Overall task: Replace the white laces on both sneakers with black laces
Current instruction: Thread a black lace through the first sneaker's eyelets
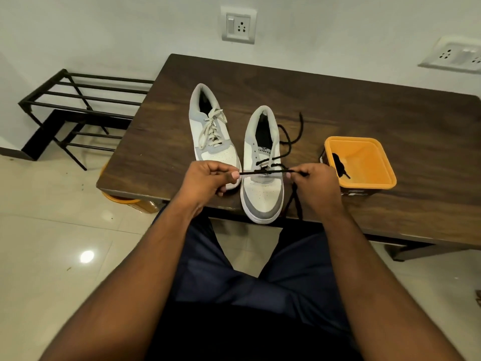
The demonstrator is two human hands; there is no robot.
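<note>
Two white-and-grey sneakers stand toes toward me on the dark wooden table (390,121). The left sneaker (212,149) still carries white laces (212,127). The right sneaker (263,194) has a black lace (265,173) threaded through its lowest eyelets, with loose ends trailing to the right and back. My left hand (208,181) pinches one part of that black lace, and my right hand (316,185) pinches another; the lace is stretched taut between them above the toe. One strand hangs down under my right hand over the table edge.
An orange square tub (364,183) stands right of the sneakers with a second black lace (339,165) inside. A black metal rack (78,105) stands left of the table. Wall sockets are behind. An orange container (130,201) sits under the table's left corner.
</note>
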